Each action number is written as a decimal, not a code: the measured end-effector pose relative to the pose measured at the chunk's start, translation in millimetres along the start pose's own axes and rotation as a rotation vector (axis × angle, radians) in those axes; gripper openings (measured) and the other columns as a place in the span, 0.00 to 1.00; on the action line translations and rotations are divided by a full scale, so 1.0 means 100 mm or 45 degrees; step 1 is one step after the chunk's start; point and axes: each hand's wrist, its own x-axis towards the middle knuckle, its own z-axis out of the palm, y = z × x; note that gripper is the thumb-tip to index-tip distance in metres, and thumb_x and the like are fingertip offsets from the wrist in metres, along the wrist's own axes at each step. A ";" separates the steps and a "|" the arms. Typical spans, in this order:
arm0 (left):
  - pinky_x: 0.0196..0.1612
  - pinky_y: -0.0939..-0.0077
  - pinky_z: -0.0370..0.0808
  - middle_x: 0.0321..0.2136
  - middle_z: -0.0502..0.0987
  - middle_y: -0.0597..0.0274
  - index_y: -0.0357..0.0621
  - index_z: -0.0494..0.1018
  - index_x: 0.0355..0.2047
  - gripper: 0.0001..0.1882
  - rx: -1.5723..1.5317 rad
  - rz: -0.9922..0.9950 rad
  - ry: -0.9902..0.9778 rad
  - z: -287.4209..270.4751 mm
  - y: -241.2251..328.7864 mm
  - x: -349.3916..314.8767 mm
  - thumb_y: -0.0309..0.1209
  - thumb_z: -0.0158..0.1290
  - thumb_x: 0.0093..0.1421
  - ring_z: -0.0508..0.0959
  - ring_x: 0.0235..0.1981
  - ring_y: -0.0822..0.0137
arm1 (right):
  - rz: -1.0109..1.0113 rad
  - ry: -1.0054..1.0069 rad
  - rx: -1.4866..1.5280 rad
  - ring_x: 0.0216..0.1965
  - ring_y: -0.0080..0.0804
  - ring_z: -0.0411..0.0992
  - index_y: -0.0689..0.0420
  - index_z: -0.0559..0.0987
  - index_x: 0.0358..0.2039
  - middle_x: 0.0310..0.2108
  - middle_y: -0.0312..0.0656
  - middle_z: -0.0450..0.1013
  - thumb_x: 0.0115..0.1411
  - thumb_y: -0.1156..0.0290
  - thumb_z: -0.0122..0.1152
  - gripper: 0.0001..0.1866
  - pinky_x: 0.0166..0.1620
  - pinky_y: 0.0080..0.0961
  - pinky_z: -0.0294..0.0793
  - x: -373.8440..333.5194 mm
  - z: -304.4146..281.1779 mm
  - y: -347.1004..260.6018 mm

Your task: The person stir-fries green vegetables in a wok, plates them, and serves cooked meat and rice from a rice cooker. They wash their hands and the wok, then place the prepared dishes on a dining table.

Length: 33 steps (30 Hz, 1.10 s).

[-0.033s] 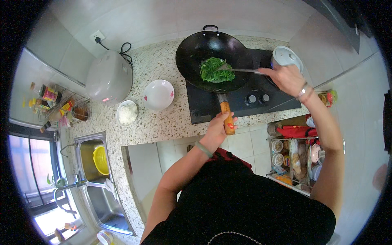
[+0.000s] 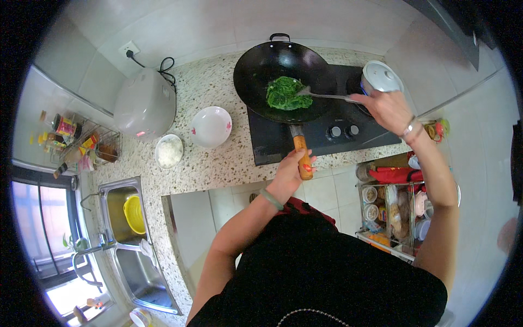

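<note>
A black wok [image 2: 283,79] is being steadied on the dark cooktop [image 2: 321,136] by the left hand [image 2: 289,171], whose fingers are being kept wrapped tight around the orange wooden handle [image 2: 302,158]. A metal spatula [image 2: 327,96] is being held by the right hand [image 2: 388,109], fingers closed on its far end, with the blade being pressed against the pile of green leafy vegetables [image 2: 284,94] lying in the middle of the wok. A white lidded pot [image 2: 381,76] is sitting on the rear burner, just beside the right hand.

Off to the left on the speckled counter [image 2: 218,163], a white bowl with small red marks [image 2: 211,126] and a smaller bowl of white rice [image 2: 169,151] are being left untouched, near a white rice cooker [image 2: 144,106] that is plugged into the wall. A yellow strainer [image 2: 135,214] is resting in the steel sink [image 2: 139,272].

Risks, as judged: greens are likely to be flung over the wok rim if the spatula is being pushed too hard, since the pile is sitting near the right-hand slope. The wok could be tipped or slid off the burner if the handle grip is being loosened. The right wrist is being held close to the lidded pot, so it could be bumped or a burn could be taken. Scorching is possible if the greens are being left unturned.
</note>
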 end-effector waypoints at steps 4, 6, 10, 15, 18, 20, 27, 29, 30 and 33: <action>0.45 0.57 0.71 0.50 0.68 0.60 0.47 0.57 0.54 0.20 0.007 0.005 0.010 -0.01 0.01 -0.01 0.35 0.45 0.63 0.70 0.49 0.60 | 0.185 0.011 0.066 0.18 0.39 0.71 0.42 0.76 0.45 0.18 0.40 0.69 0.51 0.72 0.53 0.19 0.20 0.34 0.70 -0.27 -0.07 -0.22; 0.46 0.57 0.71 0.50 0.68 0.60 0.46 0.57 0.54 0.21 0.012 -0.004 0.009 0.01 0.01 -0.02 0.35 0.45 0.63 0.70 0.49 0.60 | 0.243 0.025 0.106 0.18 0.38 0.71 0.43 0.75 0.45 0.18 0.40 0.70 0.50 0.73 0.53 0.20 0.20 0.32 0.71 -0.24 0.01 -0.39; 0.40 0.58 0.72 0.46 0.69 0.60 0.47 0.59 0.51 0.17 -0.008 -0.015 0.006 0.05 0.02 -0.01 0.35 0.45 0.63 0.72 0.45 0.60 | 0.353 -0.023 0.208 0.21 0.39 0.73 0.45 0.73 0.48 0.22 0.42 0.71 0.51 0.73 0.52 0.22 0.22 0.34 0.72 0.06 0.60 -0.71; 0.38 0.59 0.73 0.44 0.70 0.60 0.47 0.61 0.49 0.15 -0.017 0.014 0.018 0.01 0.02 -0.02 0.35 0.46 0.63 0.73 0.44 0.61 | 0.398 0.044 0.502 0.26 0.43 0.75 0.50 0.75 0.46 0.26 0.51 0.75 0.51 0.73 0.53 0.19 0.28 0.34 0.75 0.29 0.61 -0.64; 0.37 0.59 0.74 0.44 0.70 0.60 0.47 0.60 0.49 0.16 -0.043 0.012 -0.007 -0.03 -0.01 0.02 0.34 0.46 0.63 0.73 0.43 0.61 | 0.747 -0.073 1.208 0.18 0.27 0.73 0.58 0.76 0.45 0.22 0.45 0.75 0.55 0.66 0.56 0.17 0.24 0.22 0.71 0.29 0.57 -0.39; 0.36 0.59 0.74 0.44 0.70 0.60 0.47 0.60 0.49 0.16 -0.054 0.008 -0.004 -0.03 -0.03 0.04 0.34 0.46 0.63 0.73 0.43 0.61 | 0.993 -0.159 1.628 0.12 0.18 0.64 0.58 0.74 0.47 0.17 0.37 0.71 0.58 0.65 0.54 0.17 0.16 0.17 0.62 0.40 0.62 -0.40; 0.36 0.60 0.74 0.44 0.70 0.61 0.48 0.60 0.49 0.16 -0.064 -0.013 -0.001 0.00 0.01 -0.01 0.34 0.46 0.63 0.74 0.42 0.61 | 1.132 -0.369 2.608 0.08 0.14 0.50 0.55 0.71 0.40 0.15 0.31 0.63 0.62 0.65 0.48 0.10 0.10 0.15 0.43 0.68 1.21 -0.57; 0.35 0.60 0.75 0.43 0.70 0.61 0.47 0.61 0.49 0.16 -0.092 -0.021 -0.012 0.00 0.02 -0.01 0.34 0.46 0.63 0.74 0.42 0.61 | 1.182 -0.374 2.447 0.08 0.13 0.50 0.56 0.71 0.43 0.15 0.31 0.63 0.62 0.65 0.50 0.12 0.10 0.14 0.44 0.59 1.26 -0.59; 0.35 0.60 0.75 0.43 0.70 0.61 0.47 0.61 0.49 0.16 -0.082 -0.016 -0.013 -0.01 0.02 -0.01 0.34 0.46 0.63 0.74 0.42 0.61 | 1.200 -0.380 2.367 0.09 0.12 0.50 0.56 0.71 0.44 0.16 0.31 0.63 0.62 0.65 0.50 0.13 0.10 0.13 0.44 0.55 1.26 -0.62; 0.36 0.60 0.75 0.43 0.70 0.62 0.47 0.61 0.49 0.16 -0.060 -0.001 -0.019 -0.03 0.00 0.01 0.34 0.47 0.63 0.74 0.42 0.61 | 1.172 -0.389 2.111 0.08 0.12 0.51 0.57 0.71 0.48 0.15 0.31 0.64 0.61 0.64 0.51 0.17 0.10 0.14 0.45 0.40 1.13 -0.52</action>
